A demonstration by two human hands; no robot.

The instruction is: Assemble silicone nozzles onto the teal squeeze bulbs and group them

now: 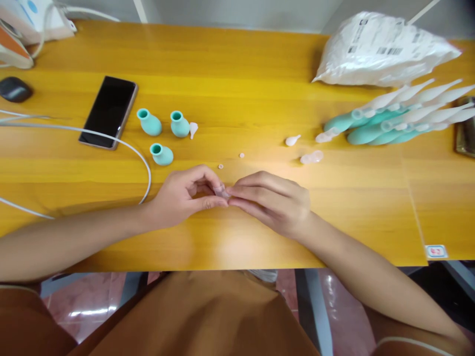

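Head view: the left hand and right hand meet fingertip to fingertip at the centre of the wooden table, both pinching a small clear plastic piece. The piece lies between the hands, equally near each; its long axis is too small to tell. Three smooth teal rubber bulbs stand beyond the left hand.

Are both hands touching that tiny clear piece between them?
Touching: the head view shows the left hand and right hand pinching the clear piece between fingertips.
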